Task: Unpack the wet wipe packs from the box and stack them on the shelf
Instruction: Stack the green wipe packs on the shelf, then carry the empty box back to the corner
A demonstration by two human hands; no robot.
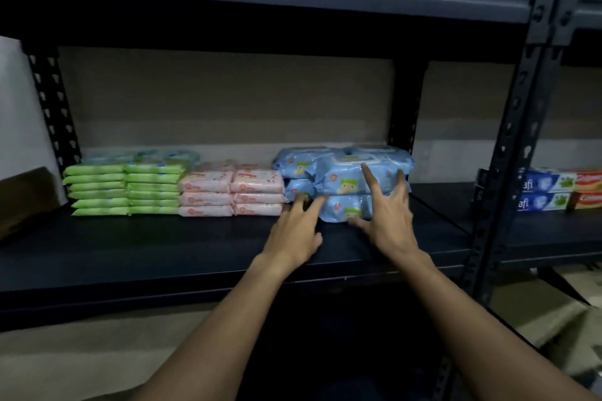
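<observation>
Both my hands are open, fingers spread, holding nothing. My left hand has its fingertips against the lower left corner of the front blue wet wipe stack, just right of centre in the frame. My right hand lies flat on the stack's face, index finger up on the top pack and thumb by the bottom edge of the lower one.

The packs are soft and slick, and the top one looks a little askew on the one beneath. If I push unevenly, I expect it to skate sideways or tip forward onto the shelf board. Pushing too hard to the left could shove the stack into the pink packs beside it and knock their rows crooked. Too much force inward could also crowd the blue packs behind. I cannot clearly see the box from here.
</observation>
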